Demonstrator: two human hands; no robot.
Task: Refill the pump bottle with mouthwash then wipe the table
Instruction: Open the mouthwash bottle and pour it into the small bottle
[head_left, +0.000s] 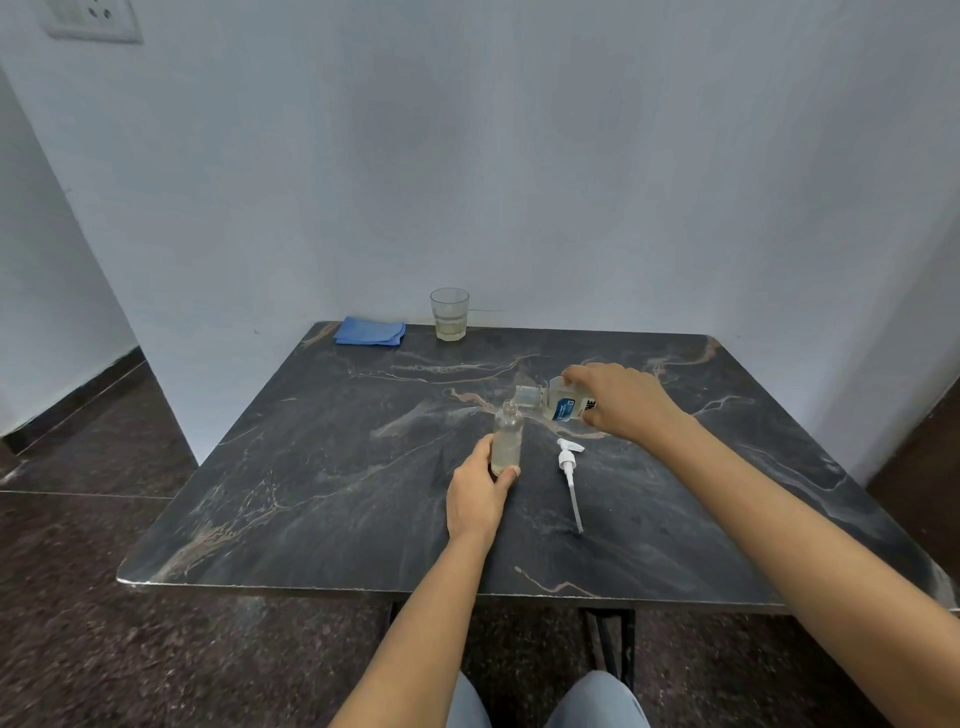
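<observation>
A dark marbled table (311, 467) sits in a corner of pale walls, and from my remote seat I read the job from the fingers outward. The left hand (478, 488) has thumb and fingers curled round the base of the pump bottle (506, 434), which stands upright near the table's middle, neck open, with some pale liquid low inside. The right hand (621, 402) is wrapped over the mouthwash bottle (563, 402), tipped nearly level, its mouth just beside and slightly above the narrow neck; I cannot tell whether anything is flowing. The pump head (569, 467), tube attached, lies flat just right of the pump bottle. To pour well I would set the mouth squarely over the neck, tilt slowly for a thin stream, brace the base firmly, and stop short of the shoulder so the tube has room. The blue cloth (370, 331) and a glass (449, 313) wait at the far edge, well apart from the pour
</observation>
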